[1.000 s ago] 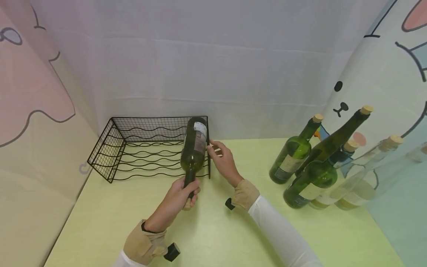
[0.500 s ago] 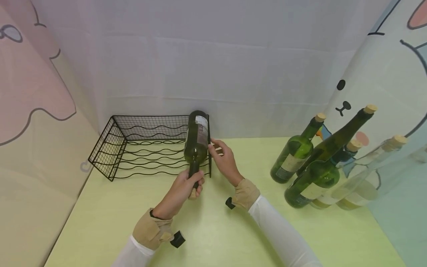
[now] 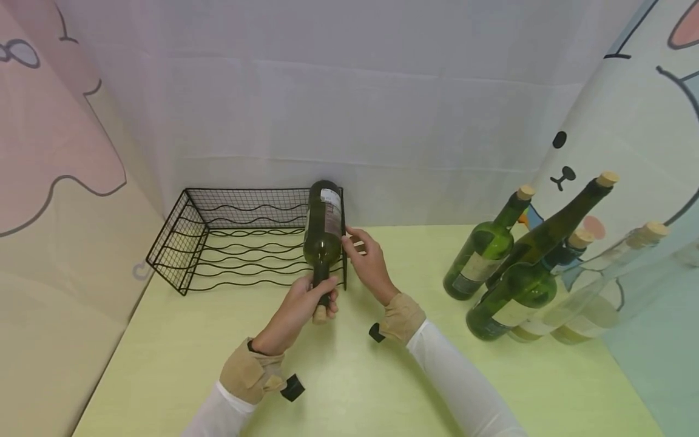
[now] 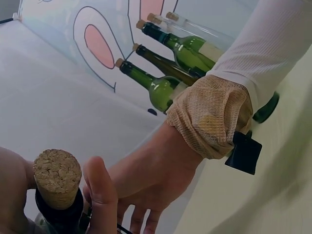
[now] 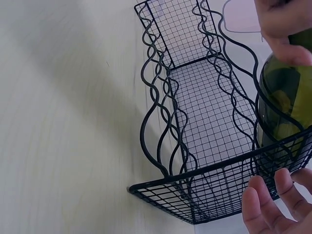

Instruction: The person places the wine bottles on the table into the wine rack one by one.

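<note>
Gripping one dark green bottle (image 3: pixel 323 233) by the neck in the left hand (image 3: pixel 293 308), with its cork (image 3: pixel 320 315) toward six o'clock, inside the three-o'clock end of one black wire rack (image 3: pixel 256 209), shifted slightly toward one o'clock since a second ago, closer to that end panel (image 3: pixel 344 261). Keeping the right hand (image 3: pixel 369 265) loosely bent and unclosed just beside the panel, at the bottle's four o'clock, as before. Counting farther out, well apart at three o'clock, three green bottles (image 3: pixel 477 258) and two clear bottles (image 3: pixel 584 325), all corked, on one pale green table (image 3: pixel 164 358).
</note>
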A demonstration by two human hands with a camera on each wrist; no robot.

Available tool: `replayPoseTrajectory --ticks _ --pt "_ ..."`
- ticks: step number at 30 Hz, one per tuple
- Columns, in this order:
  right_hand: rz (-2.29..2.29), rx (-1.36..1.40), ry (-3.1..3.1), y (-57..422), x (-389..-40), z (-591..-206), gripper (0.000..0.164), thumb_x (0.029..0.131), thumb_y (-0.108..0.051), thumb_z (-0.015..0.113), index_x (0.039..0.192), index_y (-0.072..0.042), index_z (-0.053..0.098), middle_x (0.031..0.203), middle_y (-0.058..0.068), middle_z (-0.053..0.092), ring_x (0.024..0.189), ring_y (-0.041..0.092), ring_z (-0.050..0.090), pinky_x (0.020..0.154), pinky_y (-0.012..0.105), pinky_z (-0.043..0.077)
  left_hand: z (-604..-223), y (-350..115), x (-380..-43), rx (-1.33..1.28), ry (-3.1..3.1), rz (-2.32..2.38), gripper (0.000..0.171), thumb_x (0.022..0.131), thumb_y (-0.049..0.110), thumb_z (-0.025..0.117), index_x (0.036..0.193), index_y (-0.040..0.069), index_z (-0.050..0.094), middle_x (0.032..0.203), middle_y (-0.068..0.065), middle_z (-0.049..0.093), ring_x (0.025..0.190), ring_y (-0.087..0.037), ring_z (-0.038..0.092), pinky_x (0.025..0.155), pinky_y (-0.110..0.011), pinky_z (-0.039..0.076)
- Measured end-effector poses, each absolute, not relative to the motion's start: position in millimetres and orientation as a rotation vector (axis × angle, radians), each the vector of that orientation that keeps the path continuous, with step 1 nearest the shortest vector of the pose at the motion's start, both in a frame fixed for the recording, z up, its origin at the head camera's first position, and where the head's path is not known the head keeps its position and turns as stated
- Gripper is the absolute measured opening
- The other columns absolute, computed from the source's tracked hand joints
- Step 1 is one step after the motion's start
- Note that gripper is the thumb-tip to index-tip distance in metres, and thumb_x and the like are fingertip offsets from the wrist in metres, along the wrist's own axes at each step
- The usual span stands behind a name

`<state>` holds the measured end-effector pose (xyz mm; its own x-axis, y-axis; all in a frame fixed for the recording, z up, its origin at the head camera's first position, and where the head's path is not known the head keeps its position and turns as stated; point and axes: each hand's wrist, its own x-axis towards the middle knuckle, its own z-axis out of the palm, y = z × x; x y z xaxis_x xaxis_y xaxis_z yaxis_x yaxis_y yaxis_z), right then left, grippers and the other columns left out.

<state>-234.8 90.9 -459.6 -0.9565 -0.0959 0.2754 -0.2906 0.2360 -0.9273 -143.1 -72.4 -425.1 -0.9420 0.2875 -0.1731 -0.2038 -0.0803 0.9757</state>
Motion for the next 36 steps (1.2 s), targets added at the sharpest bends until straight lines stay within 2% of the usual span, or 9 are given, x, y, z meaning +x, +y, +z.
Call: replayPoseTrajectory --ticks 4,7,14,18,20,26,29,34,36 --pt "1.798 0.376 -2.342 91.3 -235.2 -460.9 0.043 0.103 -0.035 0.054 0.139 -0.011 0.057 0.113 0.011 0.062 0.094 0.032 0.062 0.076 0.031 0.051 -425.0 -72.7 -139.3 0.054 1.838 2.138 0.05 0.099 0.043 0.059 0.121 0.0 0.046 0.094 -0.015 0.06 0.071 -0.019 0.064 0.077 -0.042 0.053" --pt "1.8 0.394 -2.34 90.6 -233.8 -459.7 0.044 0.104 -0.034 0.053 0.14 -0.009 0.056 0.114 0.011 0.062 0.094 0.031 0.061 0.076 0.03 0.051 -423.4 -73.5 -133.2 0.039 1.849 2.169 0.046 0.1 0.039 0.06 0.124 0.002 0.045 0.1 -0.021 0.061 0.071 -0.02 0.065 0.078 -0.042 0.053" --pt "1.784 0.428 -2.354 90.7 -230.2 -458.3 0.046 0.106 -0.036 0.048 0.144 -0.008 0.052 0.118 0.011 0.057 0.097 0.028 0.06 0.079 0.034 0.051 -416.5 -67.3 -119.2 0.067 2.004 2.108 0.045 0.1 0.028 0.062 0.134 0.006 0.043 0.102 -0.012 0.061 0.069 -0.018 0.062 0.07 -0.037 0.053" --pt "1.819 0.421 -2.339 90.3 -227.7 -459.6 0.049 0.107 -0.039 0.045 0.146 -0.01 0.05 0.123 0.009 0.054 0.101 0.028 0.058 0.083 0.041 0.05 -415.3 -62.9 -119.1 0.1 2.024 2.094 0.039 0.102 0.025 0.058 0.135 0.008 0.043 0.09 -0.011 0.056 0.067 -0.02 0.059 0.066 -0.034 0.051" --pt "1.838 0.426 -2.342 89.5 -223.6 -454.7 0.049 0.108 -0.035 0.044 0.147 -0.006 0.048 0.125 0.011 0.053 0.102 0.032 0.057 0.084 0.045 0.049 -415.1 -62.1 -119.5 0.1 2.034 2.088 0.036 0.103 0.022 0.055 0.135 0.01 0.043 0.081 -0.009 0.054 0.065 -0.02 0.058 0.064 -0.033 0.05" --pt "1.802 0.415 -2.362 90.0 -223.6 -456.6 0.051 0.108 -0.038 0.043 0.147 -0.007 0.047 0.124 0.007 0.053 0.102 0.028 0.058 0.08 0.035 0.05 -416.6 -60.7 -122.5 0.112 2.097 2.033 0.043 0.102 0.029 0.057 0.139 0.012 0.042 0.075 -0.007 0.051 0.058 -0.016 0.054 0.059 -0.032 0.046" --pt "1.79 0.406 -2.365 90.9 -226.8 -461.7 0.052 0.107 -0.042 0.044 0.147 -0.009 0.048 0.122 0.004 0.054 0.1 0.024 0.057 0.079 0.031 0.05 -418.9 -61.0 -123.8 0.113 2.123 2.017 0.04 0.103 0.027 0.057 0.137 0.011 0.043 0.073 -0.006 0.051 0.057 -0.015 0.053 0.058 -0.031 0.045" --pt "1.799 0.41 -2.346 89.8 -226.2 -458.7 0.049 0.107 -0.037 0.045 0.147 -0.007 0.049 0.12 0.007 0.055 0.099 0.027 0.058 0.08 0.035 0.051 -420.7 -62.7 -124.3 0.095 2.115 2.031 0.031 0.103 0.023 0.055 0.129 0.01 0.046 0.064 -0.004 0.049 0.053 -0.015 0.05 0.056 -0.028 0.042" --pt "1.821 0.422 -2.33 89.0 -224.3 -454.8 0.048 0.108 -0.033 0.045 0.146 -0.005 0.048 0.12 0.011 0.055 0.099 0.032 0.058 0.082 0.042 0.05 -421.3 -63.6 -123.9 0.089 2.093 2.051 0.027 0.103 0.023 0.054 0.127 0.011 0.047 0.062 -0.005 0.049 0.052 -0.016 0.049 0.056 -0.028 0.041"
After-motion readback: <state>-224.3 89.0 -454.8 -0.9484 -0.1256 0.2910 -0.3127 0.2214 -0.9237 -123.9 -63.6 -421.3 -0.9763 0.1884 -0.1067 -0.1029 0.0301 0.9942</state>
